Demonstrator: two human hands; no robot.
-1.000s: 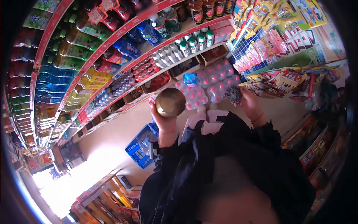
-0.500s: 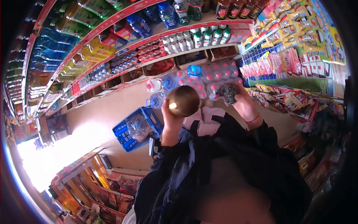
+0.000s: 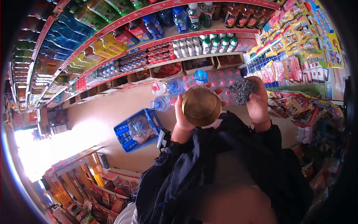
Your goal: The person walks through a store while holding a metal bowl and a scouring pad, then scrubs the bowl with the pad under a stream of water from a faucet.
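In front of my body, my left hand holds a round, gold-coloured metal bowl. The thumb lies along its left side, and fingertips show past its right edge. A circular rim or edge on the bowl faces up toward the camera. To the right, my right hand grips a grey steel wool scourer, a tangle of curly wire held between thumb and fingers. A small gap separates the scourer from the bowl.
Shelves of bottled drinks curve across the back. Large water bottles and shrink-wrapped bottle packs stand on the floor ahead. A blue crate with plastic bags sits at left. Snack packets hang at right.
The bowl has turned from its smooth rounded side to a rimmed face and shifted right and slightly down in view. The right hand has turned and moved right with the scourer.
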